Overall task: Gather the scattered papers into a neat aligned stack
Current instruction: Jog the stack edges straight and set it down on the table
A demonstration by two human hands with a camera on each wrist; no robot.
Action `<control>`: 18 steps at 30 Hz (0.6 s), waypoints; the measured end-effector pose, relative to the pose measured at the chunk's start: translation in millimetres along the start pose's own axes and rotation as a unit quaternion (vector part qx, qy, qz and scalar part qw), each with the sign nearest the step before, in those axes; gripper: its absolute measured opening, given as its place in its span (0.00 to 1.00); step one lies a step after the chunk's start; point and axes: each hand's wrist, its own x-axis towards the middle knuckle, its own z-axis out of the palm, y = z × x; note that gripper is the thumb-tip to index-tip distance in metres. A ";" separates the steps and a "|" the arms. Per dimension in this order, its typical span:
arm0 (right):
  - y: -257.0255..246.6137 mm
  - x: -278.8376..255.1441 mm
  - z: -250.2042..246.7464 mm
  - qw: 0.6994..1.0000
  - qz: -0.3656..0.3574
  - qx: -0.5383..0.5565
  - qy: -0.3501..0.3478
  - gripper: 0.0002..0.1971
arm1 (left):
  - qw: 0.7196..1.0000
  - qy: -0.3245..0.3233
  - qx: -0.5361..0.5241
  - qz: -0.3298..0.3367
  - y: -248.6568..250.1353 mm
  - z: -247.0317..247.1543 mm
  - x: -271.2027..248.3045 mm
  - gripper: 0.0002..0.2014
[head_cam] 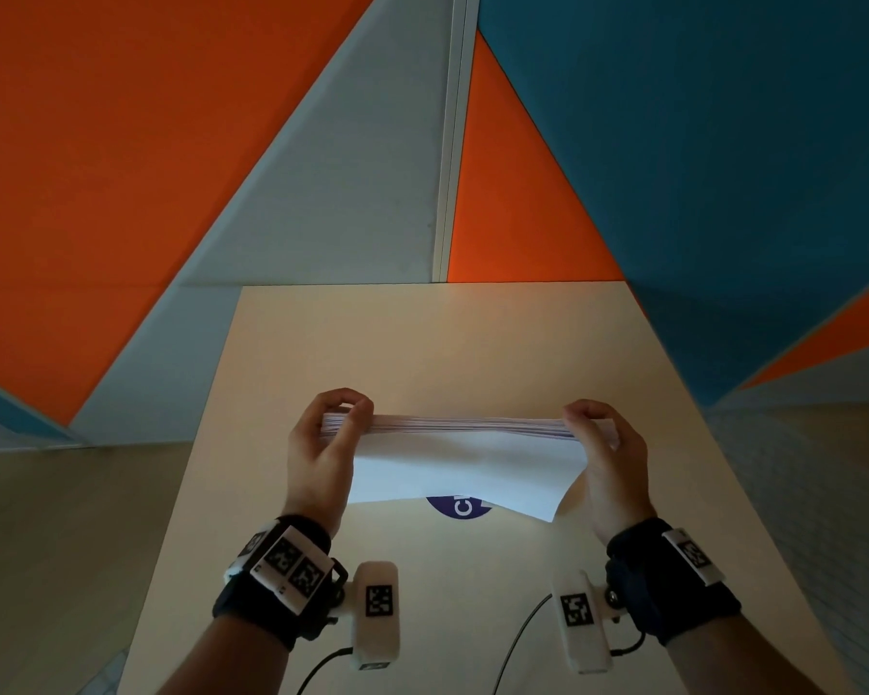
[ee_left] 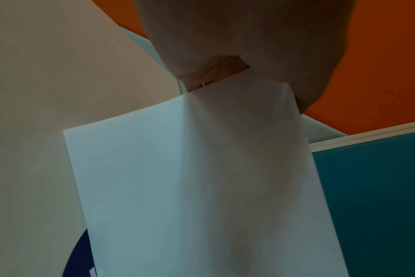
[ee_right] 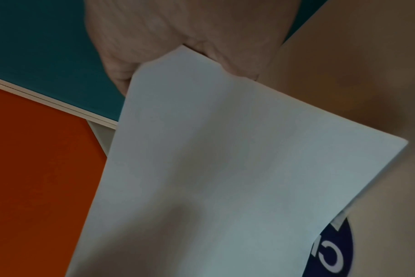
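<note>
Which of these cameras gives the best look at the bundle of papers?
The head view: it shows the whole paper stack held upright between the left hand and right hand, with its layered top edge. Each wrist view shows only one plain sheet face up close.

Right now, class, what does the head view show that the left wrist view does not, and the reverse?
Only the head view shows both hands, left hand and right hand, gripping the papers at opposite ends, and the wrist cameras. Only the left wrist view shows the front sheet close up from below. Both show the table, the blue sticker and the orange and blue panels.
</note>
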 end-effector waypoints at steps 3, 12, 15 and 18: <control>1.5 -0.3 0.2 1.000 -0.017 -0.003 -0.010 0.02 | 1.000 0.004 0.008 -0.002 0.8 0.6 1.7 0.02; 2.1 1.7 0.8 0.999 -0.023 0.008 -0.023 0.08 | 0.999 -0.005 0.031 -0.008 2.4 0.1 -1.2 0.13; 0.9 0.7 1.8 0.999 -0.023 0.013 -0.024 0.09 | 0.999 -0.004 0.030 -0.010 3.9 0.4 -1.2 0.17; 1.4 -0.1 1.3 0.999 -0.021 0.016 -0.030 0.10 | 0.999 -0.001 0.040 -0.012 4.8 0.7 -1.5 0.19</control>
